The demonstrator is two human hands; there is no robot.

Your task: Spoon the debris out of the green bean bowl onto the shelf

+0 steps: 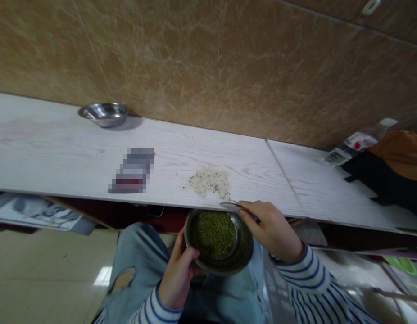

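Observation:
My left hand [182, 265] grips the rim of a metal bowl [245, 252], thumb over the edge, and holds it tilted just below the counter's front edge. Small green beans [213, 234], which look like mung beans, lie in the bowl. My right hand [271, 227] is closed around the handle of a spoon [230, 206], whose head is at the counter edge above the bowl. Beside the spoon, a patch of white rice grains [210, 181] mixed with a few green beans is spread on the counter.
The white wood-grain counter [174, 148] runs along a brown tiled wall. An empty metal bowl [105, 118] stands at the back left, and a blurred-out flat object [132, 172] lies nearer. To the right are a plastic bottle [357, 144] and dark and brown cloth [394, 173].

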